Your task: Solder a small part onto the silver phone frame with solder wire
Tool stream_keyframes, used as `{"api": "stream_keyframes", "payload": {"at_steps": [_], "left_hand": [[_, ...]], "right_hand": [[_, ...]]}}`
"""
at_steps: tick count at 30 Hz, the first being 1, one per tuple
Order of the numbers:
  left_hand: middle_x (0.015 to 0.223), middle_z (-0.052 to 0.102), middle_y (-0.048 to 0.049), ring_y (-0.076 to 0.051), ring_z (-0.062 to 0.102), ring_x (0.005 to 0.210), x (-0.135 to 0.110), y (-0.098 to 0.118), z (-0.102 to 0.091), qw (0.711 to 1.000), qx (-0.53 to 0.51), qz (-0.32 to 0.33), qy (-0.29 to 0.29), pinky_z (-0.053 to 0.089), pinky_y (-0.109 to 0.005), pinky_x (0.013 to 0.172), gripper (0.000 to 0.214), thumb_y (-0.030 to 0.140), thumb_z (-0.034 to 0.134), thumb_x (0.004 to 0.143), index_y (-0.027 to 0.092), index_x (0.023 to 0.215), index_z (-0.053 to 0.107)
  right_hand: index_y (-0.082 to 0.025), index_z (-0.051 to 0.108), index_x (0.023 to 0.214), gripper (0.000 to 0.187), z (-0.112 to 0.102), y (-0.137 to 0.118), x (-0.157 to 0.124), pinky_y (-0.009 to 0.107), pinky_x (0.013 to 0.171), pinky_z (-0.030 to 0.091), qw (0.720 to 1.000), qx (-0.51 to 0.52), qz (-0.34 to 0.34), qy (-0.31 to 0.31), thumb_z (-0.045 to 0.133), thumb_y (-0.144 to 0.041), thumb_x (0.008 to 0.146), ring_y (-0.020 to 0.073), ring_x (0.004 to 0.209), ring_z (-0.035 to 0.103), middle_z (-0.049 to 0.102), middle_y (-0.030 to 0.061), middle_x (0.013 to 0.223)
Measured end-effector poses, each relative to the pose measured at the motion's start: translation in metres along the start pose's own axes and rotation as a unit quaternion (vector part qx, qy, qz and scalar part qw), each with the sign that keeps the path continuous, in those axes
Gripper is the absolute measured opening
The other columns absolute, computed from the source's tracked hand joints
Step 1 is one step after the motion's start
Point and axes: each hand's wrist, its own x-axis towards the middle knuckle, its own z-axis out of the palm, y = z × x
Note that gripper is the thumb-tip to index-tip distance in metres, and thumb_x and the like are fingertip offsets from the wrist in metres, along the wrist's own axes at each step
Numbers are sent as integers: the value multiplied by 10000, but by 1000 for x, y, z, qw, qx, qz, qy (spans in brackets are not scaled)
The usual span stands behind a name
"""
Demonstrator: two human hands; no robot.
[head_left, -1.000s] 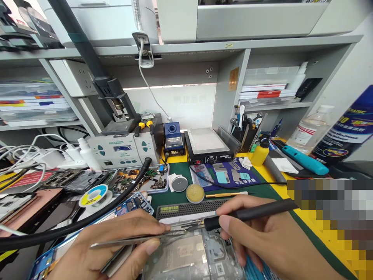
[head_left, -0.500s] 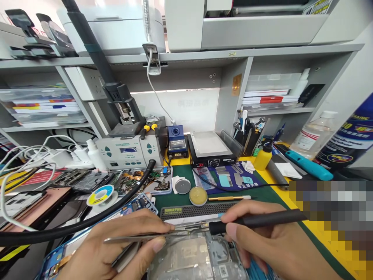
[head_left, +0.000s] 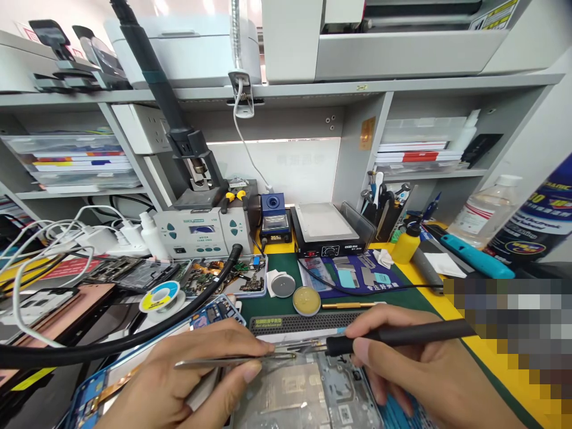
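Apparently fine two-tool work: my left hand (head_left: 192,372) pinches tweezers (head_left: 210,361), my right hand (head_left: 413,363) grips a black-handled tool (head_left: 402,335), tips near the far edge of the phone frame (head_left: 290,390) beneath them. Calls for steadiness.

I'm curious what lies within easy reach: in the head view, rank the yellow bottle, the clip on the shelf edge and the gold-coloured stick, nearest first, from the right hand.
From the right hand:
1. Gold-coloured stick, just beyond, slightly left.
2. Yellow bottle, farther back.
3. Clip, high up, back and left.
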Motion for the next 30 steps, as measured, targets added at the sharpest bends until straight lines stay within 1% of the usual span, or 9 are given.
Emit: {"api": "stream_keyframes", "payload": {"at_steps": [4,8,11,16,20,22,25,30], "left_hand": [[1013,888,165,-69,873,918,5,3,-2,1000,4,16,14,615,-105,986,140,384,714,1041,446,1125,808],[1005,889,143,-85,875,913,9,5,-3,999,-6,42,20,633,-105,964,195,297,707,1036,419,1161,794],[995,884,135,-89,874,908,10,5,-3,998,-9,55,14,642,-95,935,214,263,702,1029,408,1164,783],[1000,880,144,-92,871,926,10,3,-2,998,-9,54,13,644,-114,960,232,243,712,1014,408,1161,783],[984,886,131,-121,879,896,10,3,-3,998,-30,58,-2,688,-133,850,273,197,698,997,396,1169,774],[989,886,127,-126,880,901,10,4,-4,998,-30,54,-6,691,-137,840,276,197,699,992,395,1172,769],[991,885,125,-117,878,897,10,4,-4,998,-22,53,6,677,-127,878,254,221,714,1001,397,1177,768],[1003,885,135,-107,879,920,13,3,-7,997,-15,67,-19,653,-104,912,292,190,707,997,400,1195,748]], "right_hand": [[-194,833,718,149,-1,-1,1,142,363,372,1000,-3,-2,-4,930,-298,675,101,410,601,691,2,538],[-196,829,728,153,-2,0,2,162,356,371,1000,-13,-7,-6,920,-310,682,113,407,596,686,2,540],[-198,826,736,153,-2,1,2,166,357,376,1000,-17,-7,-7,915,-312,690,114,408,597,680,-4,537],[-197,820,751,154,-3,2,2,155,365,385,1000,-11,-9,-13,920,-306,706,115,425,623,695,-4,563],[-194,820,763,163,-4,2,3,172,365,395,999,-22,-14,-22,919,-320,729,136,437,638,692,0,566],[-195,819,762,170,-4,2,3,176,364,394,999,-22,-15,-23,919,-329,733,143,442,642,687,2,563],[-198,815,769,191,-4,2,3,189,360,398,999,-22,-13,-23,924,-349,728,152,442,639,681,3,562],[-193,816,778,189,-5,2,3,186,365,378,999,-21,-21,-25,925,-342,737,136,440,625,710,14,608]]}}
